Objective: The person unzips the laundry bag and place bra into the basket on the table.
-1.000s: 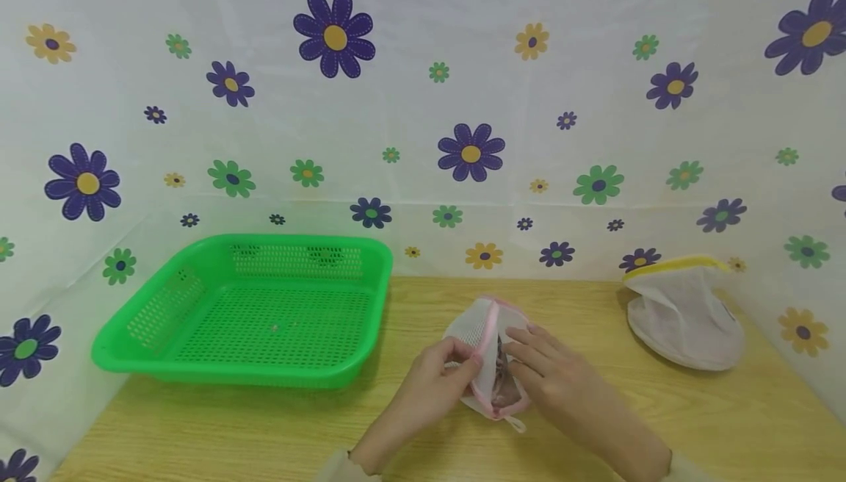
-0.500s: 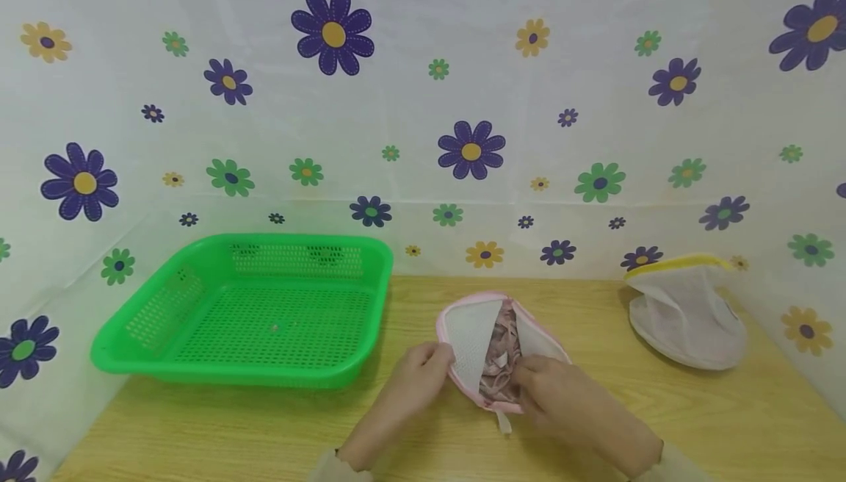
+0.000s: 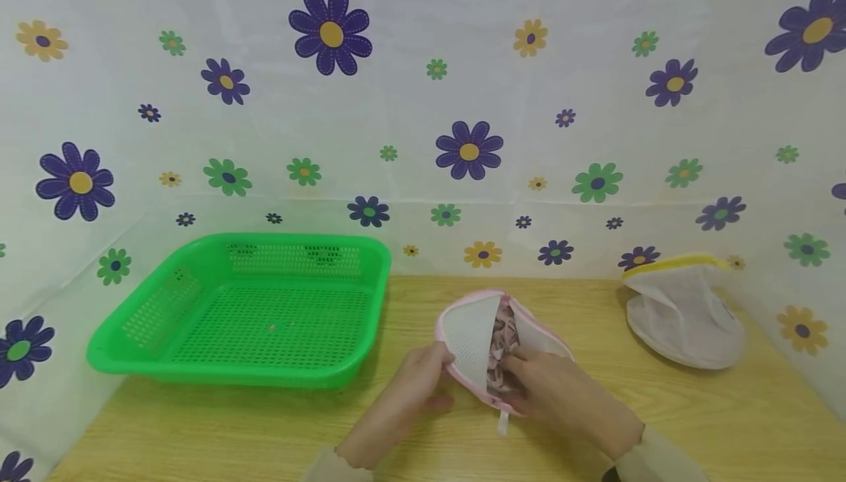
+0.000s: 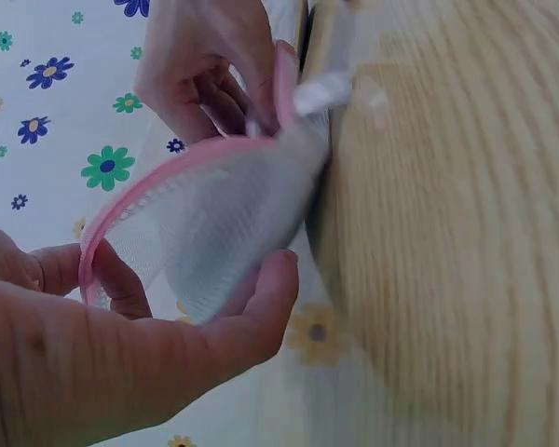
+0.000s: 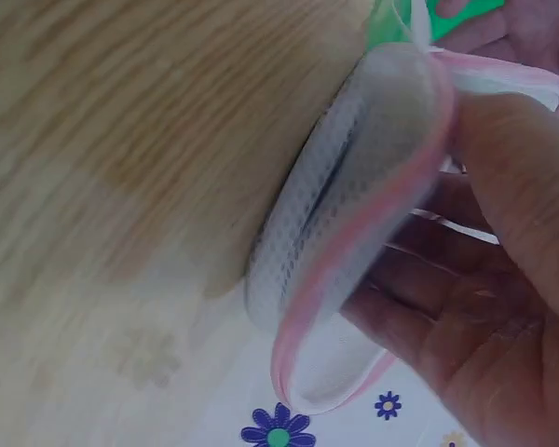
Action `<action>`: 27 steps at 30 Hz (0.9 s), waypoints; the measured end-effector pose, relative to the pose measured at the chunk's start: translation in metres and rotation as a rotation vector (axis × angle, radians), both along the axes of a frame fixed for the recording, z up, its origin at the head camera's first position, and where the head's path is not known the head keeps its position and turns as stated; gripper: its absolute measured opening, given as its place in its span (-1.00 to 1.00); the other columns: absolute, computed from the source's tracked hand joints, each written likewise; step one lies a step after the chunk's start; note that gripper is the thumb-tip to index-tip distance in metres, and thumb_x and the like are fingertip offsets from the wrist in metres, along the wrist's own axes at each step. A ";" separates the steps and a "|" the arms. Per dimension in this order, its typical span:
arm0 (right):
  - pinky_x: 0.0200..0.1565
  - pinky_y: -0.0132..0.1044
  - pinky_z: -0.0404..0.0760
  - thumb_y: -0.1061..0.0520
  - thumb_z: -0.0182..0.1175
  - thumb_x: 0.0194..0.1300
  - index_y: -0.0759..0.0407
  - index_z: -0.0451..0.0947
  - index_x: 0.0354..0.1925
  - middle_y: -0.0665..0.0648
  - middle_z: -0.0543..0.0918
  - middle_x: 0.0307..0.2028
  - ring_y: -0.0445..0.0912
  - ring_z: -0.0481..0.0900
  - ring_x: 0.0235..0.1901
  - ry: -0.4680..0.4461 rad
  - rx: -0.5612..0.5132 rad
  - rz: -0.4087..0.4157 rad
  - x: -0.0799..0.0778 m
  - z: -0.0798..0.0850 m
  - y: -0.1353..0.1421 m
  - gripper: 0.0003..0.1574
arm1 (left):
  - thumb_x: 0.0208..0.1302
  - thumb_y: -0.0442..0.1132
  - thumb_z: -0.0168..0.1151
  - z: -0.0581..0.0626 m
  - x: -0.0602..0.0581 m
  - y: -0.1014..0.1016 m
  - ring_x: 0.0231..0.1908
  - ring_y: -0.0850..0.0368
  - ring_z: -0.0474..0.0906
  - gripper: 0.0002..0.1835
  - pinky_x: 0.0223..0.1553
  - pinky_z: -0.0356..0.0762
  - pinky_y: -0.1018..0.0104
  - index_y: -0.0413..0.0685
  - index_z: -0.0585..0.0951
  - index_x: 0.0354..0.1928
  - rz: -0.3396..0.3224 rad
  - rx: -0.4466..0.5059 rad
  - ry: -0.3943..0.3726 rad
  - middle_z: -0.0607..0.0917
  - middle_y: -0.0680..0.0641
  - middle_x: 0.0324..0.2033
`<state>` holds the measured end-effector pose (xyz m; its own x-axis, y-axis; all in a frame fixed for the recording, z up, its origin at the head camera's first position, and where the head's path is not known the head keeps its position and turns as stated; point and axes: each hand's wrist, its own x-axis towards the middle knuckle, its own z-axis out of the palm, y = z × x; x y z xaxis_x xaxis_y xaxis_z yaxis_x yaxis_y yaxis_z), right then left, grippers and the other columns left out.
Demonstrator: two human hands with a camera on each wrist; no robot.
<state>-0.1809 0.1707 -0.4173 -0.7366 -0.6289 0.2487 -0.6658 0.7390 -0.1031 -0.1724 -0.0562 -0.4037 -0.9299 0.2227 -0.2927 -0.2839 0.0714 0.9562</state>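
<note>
A white mesh laundry bag [image 3: 468,331] with pink edging lies unzipped on the table, its mouth gaping. Crumpled dusky-pink fabric [image 3: 504,329] with strap-like folds fills the opening. My left hand [image 3: 418,383] pinches the bag's left edge; in the left wrist view its thumb stands apart below the mesh. Reaching into the mouth, my right hand [image 3: 562,392] has thumb and fingers curled at the pink fabric, fingertips partly hidden by it. The right wrist view shows the bag's pink rim [image 5: 354,233] crossing in front of those fingers and a thin white strip over them.
At the left stands a green perforated basket [image 3: 231,375] with a tiny speck on its floor. A second mesh bag [image 3: 690,320], yellow-edged, sits at the right on the wooden table [image 3: 218,438]. Behind hangs a flower-print sheet [image 3: 396,100].
The bag's mouth has spread wide and its contents show. My left hand has moved from the opening to the left edge; my right hand has gone from the right flap into the fabric.
</note>
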 end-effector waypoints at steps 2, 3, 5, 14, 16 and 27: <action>-0.39 -0.40 0.50 0.04 0.48 0.17 0.05 0.60 -0.31 -0.10 0.58 -0.42 -0.31 0.43 -0.47 0.023 -0.008 0.002 -0.002 -0.002 0.000 -0.76 | 0.37 -0.15 -0.10 -0.003 -0.001 -0.001 0.16 -0.10 0.55 -0.50 0.04 0.65 -0.08 -0.36 0.51 0.18 -0.002 0.026 -0.026 0.59 -0.27 0.15; -0.40 -0.39 0.49 0.04 0.49 0.16 0.04 0.59 -0.34 -0.10 0.57 -0.44 -0.30 0.44 -0.48 0.034 -0.010 -0.004 -0.004 -0.002 0.000 -0.76 | 0.37 -0.15 -0.11 -0.005 -0.001 -0.002 0.17 -0.12 0.56 -0.50 0.09 0.63 -0.15 -0.36 0.50 0.18 -0.001 0.034 -0.039 0.59 -0.28 0.16; -0.40 -0.38 0.49 0.03 0.51 0.13 0.05 0.58 -0.36 -0.09 0.58 -0.45 -0.28 0.46 -0.49 0.043 -0.004 -0.020 -0.005 -0.003 0.000 -0.73 | 0.38 -0.16 -0.12 -0.007 -0.002 -0.004 0.20 -0.14 0.56 -0.50 0.17 0.56 -0.24 -0.36 0.48 0.19 -0.005 0.056 -0.063 0.58 -0.29 0.18; -0.41 -0.35 0.54 0.19 0.48 0.09 0.14 0.59 -0.35 -0.01 0.63 -0.47 -0.20 0.51 -0.52 -0.002 0.017 0.007 -0.012 -0.001 -0.001 -0.77 | 0.38 -0.19 -0.10 -0.009 0.000 -0.007 0.09 -0.05 0.64 -0.58 0.12 0.63 -0.07 -0.34 0.50 0.11 -0.066 0.054 -0.053 0.64 -0.27 0.11; -0.42 -0.40 0.51 0.26 0.44 0.08 0.13 0.59 -0.35 -0.04 0.62 -0.48 -0.28 0.44 -0.52 -0.084 -0.059 0.019 -0.017 -0.002 0.005 -0.80 | 0.38 -0.21 -0.10 -0.009 0.001 -0.008 0.07 -0.04 0.66 -0.60 0.08 0.66 0.02 -0.35 0.49 0.10 -0.089 0.058 -0.039 0.66 -0.26 0.09; -0.55 -0.47 0.30 0.20 0.36 0.21 0.04 0.65 -0.34 -0.13 0.46 -0.56 -0.36 0.32 -0.58 -0.421 -0.456 -0.076 -0.029 -0.005 0.050 -0.93 | 0.45 -0.26 -0.15 -0.020 -0.003 -0.009 -0.06 0.00 0.68 -0.55 0.01 0.71 0.08 -0.44 0.44 0.22 -0.127 0.017 -0.047 0.65 -0.33 0.02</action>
<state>-0.2103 0.2210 -0.4221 -0.8686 -0.4695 0.1587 -0.4466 0.6026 -0.6614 -0.1751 -0.0649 -0.4239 -0.8794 0.3428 -0.3305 -0.3181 0.0937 0.9434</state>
